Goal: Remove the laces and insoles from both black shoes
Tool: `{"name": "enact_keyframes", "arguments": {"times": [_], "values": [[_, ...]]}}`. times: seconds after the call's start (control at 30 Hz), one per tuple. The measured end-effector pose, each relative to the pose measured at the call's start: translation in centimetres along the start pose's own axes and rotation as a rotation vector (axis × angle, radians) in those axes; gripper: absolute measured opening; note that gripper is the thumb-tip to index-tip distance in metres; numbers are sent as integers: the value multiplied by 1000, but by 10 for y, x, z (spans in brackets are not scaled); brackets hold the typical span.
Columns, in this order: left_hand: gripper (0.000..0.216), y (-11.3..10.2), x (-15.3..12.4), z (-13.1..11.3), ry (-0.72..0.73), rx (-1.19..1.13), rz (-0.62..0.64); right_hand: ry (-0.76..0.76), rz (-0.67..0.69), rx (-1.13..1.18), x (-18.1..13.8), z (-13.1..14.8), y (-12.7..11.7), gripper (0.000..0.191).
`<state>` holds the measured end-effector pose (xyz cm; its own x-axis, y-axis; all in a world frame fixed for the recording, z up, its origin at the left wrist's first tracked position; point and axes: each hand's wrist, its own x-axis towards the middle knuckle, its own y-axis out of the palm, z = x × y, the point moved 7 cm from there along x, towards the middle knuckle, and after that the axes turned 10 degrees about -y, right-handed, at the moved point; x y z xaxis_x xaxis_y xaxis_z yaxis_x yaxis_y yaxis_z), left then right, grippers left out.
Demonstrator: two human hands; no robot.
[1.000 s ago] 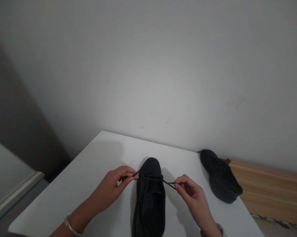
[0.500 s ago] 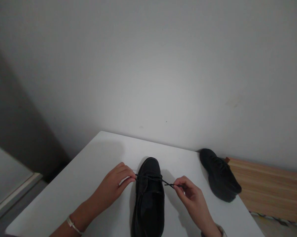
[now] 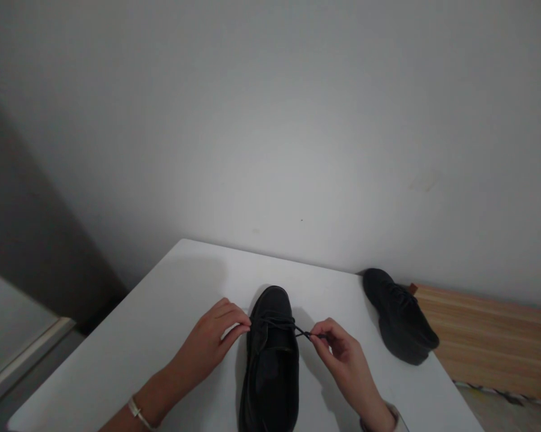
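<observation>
A black lace-up shoe (image 3: pixel 277 384) stands on the white table with its toe pointing away from me. To its left, my left hand (image 3: pixel 219 336) is closed in a pinch at the shoe's lace side, thumb and forefinger together; the bit of lace between the tips is mostly hidden. On the other side, my right hand (image 3: pixel 342 357) pinches the black shoelace (image 3: pixel 301 330), which runs out from the shoe's right edge to the fingertips.
The second black shoe (image 3: pixel 399 318) rests at the table's right edge near the wall. Beyond that edge lies a wood-grain board (image 3: pixel 495 342). A grey wall (image 3: pixel 270 132) rises directly behind the white table (image 3: pixel 171 300).
My right hand has shifted slightly left, closer to the shoe, and the lace there looks shorter. The left hand has moved a little right, its fingertips now against the shoe's side.
</observation>
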<state>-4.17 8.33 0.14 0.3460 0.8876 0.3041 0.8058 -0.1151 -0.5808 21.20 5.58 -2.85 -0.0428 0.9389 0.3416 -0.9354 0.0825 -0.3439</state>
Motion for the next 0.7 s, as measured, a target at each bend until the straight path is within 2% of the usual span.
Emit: {"name": "enact_keyframes", "arguments": {"times": [0.23, 0.7], "values": [[17, -3, -1, 6, -113, -76, -10, 5, 41, 6, 0, 2, 0, 22], [16, 1, -2, 14, -132, -137, -14, -4, 122, 12, 0, -2, 7, 17]]}}
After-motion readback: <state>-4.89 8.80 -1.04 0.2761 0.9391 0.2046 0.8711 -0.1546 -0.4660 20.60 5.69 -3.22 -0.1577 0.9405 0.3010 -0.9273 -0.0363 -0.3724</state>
